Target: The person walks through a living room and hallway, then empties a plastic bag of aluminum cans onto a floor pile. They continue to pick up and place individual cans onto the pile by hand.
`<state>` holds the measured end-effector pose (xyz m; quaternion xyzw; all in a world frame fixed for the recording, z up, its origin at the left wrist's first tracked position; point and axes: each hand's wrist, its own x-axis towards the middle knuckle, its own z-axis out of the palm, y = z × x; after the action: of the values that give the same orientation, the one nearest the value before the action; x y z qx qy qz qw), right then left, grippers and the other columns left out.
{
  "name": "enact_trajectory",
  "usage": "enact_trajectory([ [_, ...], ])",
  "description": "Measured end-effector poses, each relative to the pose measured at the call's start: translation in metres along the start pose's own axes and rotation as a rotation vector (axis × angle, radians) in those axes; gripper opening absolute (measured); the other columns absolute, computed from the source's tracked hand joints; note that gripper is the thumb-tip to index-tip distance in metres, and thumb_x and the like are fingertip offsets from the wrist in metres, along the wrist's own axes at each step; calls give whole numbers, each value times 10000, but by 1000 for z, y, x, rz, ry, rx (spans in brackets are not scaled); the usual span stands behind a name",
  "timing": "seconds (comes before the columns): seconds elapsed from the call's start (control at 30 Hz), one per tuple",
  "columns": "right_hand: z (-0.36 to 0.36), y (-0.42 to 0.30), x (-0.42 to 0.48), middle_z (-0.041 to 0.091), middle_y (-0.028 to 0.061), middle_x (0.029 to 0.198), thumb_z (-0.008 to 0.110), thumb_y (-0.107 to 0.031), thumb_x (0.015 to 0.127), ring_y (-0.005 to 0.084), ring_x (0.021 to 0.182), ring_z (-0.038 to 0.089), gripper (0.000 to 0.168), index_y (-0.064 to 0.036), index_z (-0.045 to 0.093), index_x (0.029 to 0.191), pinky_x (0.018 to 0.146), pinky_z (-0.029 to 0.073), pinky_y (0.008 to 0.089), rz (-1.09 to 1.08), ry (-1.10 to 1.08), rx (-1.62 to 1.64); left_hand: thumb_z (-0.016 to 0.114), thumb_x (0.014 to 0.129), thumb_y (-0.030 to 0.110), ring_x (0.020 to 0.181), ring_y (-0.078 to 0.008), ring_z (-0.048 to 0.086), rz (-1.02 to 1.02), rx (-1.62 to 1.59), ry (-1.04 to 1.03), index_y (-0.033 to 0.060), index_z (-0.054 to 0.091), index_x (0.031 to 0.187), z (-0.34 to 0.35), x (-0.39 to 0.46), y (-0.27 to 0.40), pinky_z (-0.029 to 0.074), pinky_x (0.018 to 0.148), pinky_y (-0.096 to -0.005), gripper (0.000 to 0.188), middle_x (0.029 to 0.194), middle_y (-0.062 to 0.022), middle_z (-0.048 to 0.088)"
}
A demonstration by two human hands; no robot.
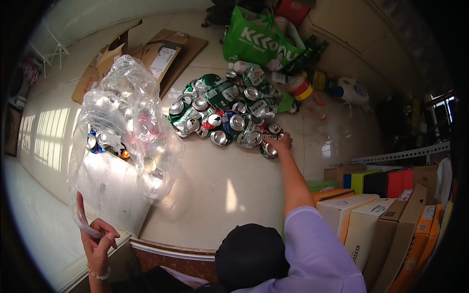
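Observation:
My left hand (pixel 99 234), with a beaded bracelet at its wrist, grips the rim of a clear plastic bag (pixel 121 106) at the left. Drink cans show through and beside the bag's film, among them a blue can (pixel 96 141). A heap of crushed drink cans (pixel 223 106), mostly green with some red and blue, lies on the tiled floor. At the heap's lower right edge, my right hand (pixel 282 142) is on a dark crushed can (pixel 270 149); its fingers are partly hidden, so a firm hold cannot be told.
Flattened cardboard (pixel 165 51) lies behind the bag. A green shopping bag (pixel 253 36), green glass bottles (pixel 311 51), a plastic bottle (pixel 302 89) and a white jug (pixel 353 89) are at the back right. Several boxes (pixel 370 219) stand along the right. Bubble wrap (pixel 128 205) lies near my left hand.

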<state>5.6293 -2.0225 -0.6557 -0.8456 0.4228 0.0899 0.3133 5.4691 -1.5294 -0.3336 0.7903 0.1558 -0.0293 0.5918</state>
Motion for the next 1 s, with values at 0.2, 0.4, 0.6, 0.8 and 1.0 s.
enact_trajectory([
  [0.2, -4, 8, -51, 326, 237, 1267, 859, -434, 351, 368, 1167, 360, 1154, 14, 291, 1250, 943, 387, 416, 53, -208, -295, 512, 689, 34, 486, -70, 387, -6, -4, 16, 118, 83, 1412, 10, -1, 8, 349, 449, -177, 845, 619, -31, 487],
  [0.4, 6, 38, -81, 543, 202, 1057, 876, -238, 386, 269, 937, 570, 913, 81, 370, 1075, 763, 496, 340, -57, -269, -2, 514, 687, 42, 490, -67, 401, -16, -1, 1, 119, 89, 1412, 12, -3, 9, 352, 452, -177, 845, 608, -26, 483],
  [0.6, -21, 47, -99, 645, 81, 935, 780, -67, 597, 176, 797, 624, 434, -14, 614, 994, 708, 519, 320, -31, -662, 334, 521, 697, 23, 497, -68, 432, -45, -25, -24, 109, 46, 1412, 7, -4, 8, 366, 456, -174, 862, 633, -36, 521],
  [0.8, -70, -22, -149, 620, 111, 975, 715, -48, 681, 191, 860, 620, 439, 13, 542, 1080, 760, 525, 334, -27, -901, 854, 536, 704, 40, 531, -66, 471, -84, -22, -80, 110, 22, 1412, -8, -2, 8, 377, 465, -171, 878, 640, -29, 530],
  [1.0, -13, -193, -276, 615, 76, 989, 688, -78, 712, 152, 873, 594, 423, -10, 533, 1099, 790, 487, 293, -365, -1661, 637, 532, 682, 48, 556, -84, 490, -61, -96, -117, 134, 25, 1415, -7, 0, 3, 395, 468, -171, 895, 638, -27, 523],
])
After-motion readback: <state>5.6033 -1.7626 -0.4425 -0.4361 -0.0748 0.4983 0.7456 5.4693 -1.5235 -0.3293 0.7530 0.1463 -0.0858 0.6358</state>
